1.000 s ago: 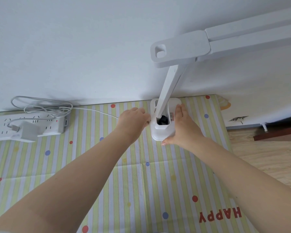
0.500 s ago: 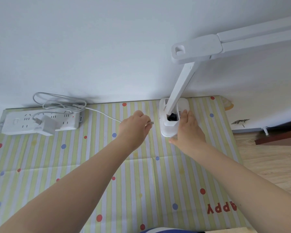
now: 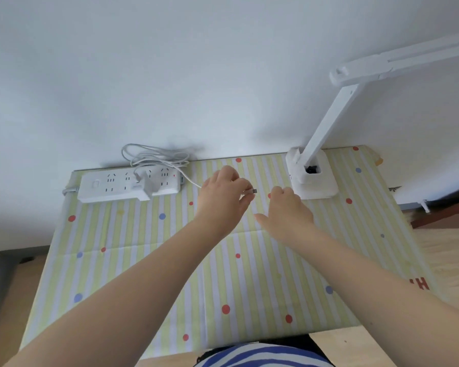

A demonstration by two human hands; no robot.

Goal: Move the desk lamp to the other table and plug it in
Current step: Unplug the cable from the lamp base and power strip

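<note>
While left hand [image 3: 223, 197] pinches the cable plug [image 3: 252, 191], right hand [image 3: 286, 210] hovers.

Two bare, sleeveless forearms run up from the lower corners of the frame, ending in the left hand [image 3: 223, 200] and right hand [image 3: 286, 213], above a blue-and-white striped garment [image 3: 263, 357] at the bottom edge.

A room in a home: a small table under a striped, polka-dotted party cloth [image 3: 143, 260] stands against a bare white wall [image 3: 170, 62]. Beyond the fingers lies a white power strip [image 3: 104, 185]; wood flooring [image 3: 448, 247] shows to their right.
</note>
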